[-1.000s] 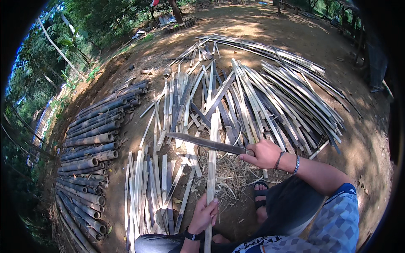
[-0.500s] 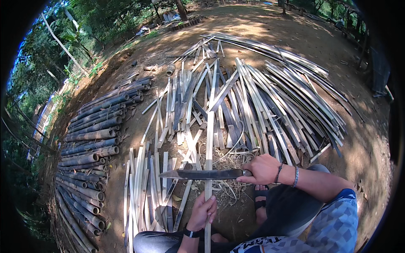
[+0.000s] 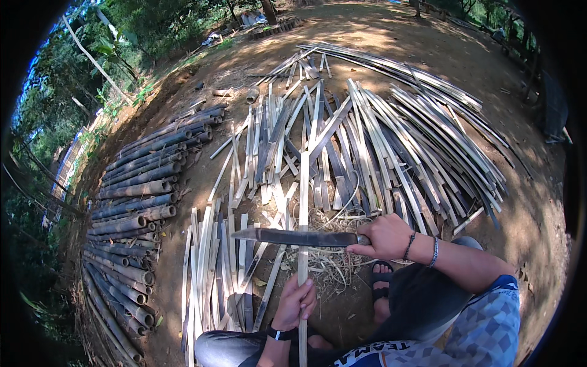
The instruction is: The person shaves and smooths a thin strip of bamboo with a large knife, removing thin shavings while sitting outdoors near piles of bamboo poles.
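My left hand (image 3: 295,303) is closed around a pale, narrow bamboo strip (image 3: 304,202) that stretches straight away from my lap. Its lower end passes between my legs, and its far end reaches the piled strips. In my right hand (image 3: 385,237) is the handle of a long machete (image 3: 306,237), fingers wrapped tight. The blade lies level across the strip, its tip pointing left, a short way beyond my left hand. Whether its edge bites into the strip, I cannot tell.
Split bamboo strips (image 3: 422,153) lie in a wide pile ahead, with more strips (image 3: 214,269) by my left knee. Round dark bamboo poles (image 3: 137,189) are stacked at the left. Curled shavings (image 3: 330,266) cover the ground beyond my hands. My sandalled foot (image 3: 381,284) rests right of them.
The machete and my right hand have moved a little farther away along the strip. My left hand keeps its grip, nearly in place. The whole view has shifted slightly.
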`<action>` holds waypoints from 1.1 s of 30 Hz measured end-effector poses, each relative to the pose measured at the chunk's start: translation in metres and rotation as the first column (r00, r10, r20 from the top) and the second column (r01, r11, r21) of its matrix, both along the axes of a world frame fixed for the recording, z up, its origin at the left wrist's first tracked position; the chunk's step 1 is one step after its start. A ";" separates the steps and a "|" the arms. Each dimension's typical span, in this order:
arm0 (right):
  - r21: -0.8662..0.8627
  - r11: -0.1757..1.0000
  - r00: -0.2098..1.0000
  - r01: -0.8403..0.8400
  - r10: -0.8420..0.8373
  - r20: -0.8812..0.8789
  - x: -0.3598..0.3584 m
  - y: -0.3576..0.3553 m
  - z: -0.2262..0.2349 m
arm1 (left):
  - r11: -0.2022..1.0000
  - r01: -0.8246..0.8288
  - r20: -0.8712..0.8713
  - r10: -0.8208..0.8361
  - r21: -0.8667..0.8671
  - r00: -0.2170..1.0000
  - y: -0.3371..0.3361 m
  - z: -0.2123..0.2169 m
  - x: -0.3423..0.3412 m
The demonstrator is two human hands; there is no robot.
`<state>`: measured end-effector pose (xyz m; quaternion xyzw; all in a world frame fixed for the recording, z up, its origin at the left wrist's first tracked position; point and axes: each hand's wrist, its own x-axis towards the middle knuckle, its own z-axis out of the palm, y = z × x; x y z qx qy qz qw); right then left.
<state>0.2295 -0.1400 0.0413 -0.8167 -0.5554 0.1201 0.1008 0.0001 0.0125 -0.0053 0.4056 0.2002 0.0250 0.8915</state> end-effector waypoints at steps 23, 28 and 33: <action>-0.036 0.999 0.999 0.011 -0.010 0.041 0.010 0.000 0.004 | 0.940 0.053 -0.141 -0.005 0.338 0.990 -0.013 0.001 0.004; 0.043 0.976 0.975 0.215 -0.212 -0.069 0.036 0.001 -0.009 | 0.908 0.075 -0.177 0.000 0.413 0.984 -0.019 -0.002 0.009; -0.041 0.999 0.995 0.015 -0.011 0.096 0.006 0.001 0.000 | 0.808 0.081 -0.222 0.063 0.583 0.973 -0.019 -0.001 0.007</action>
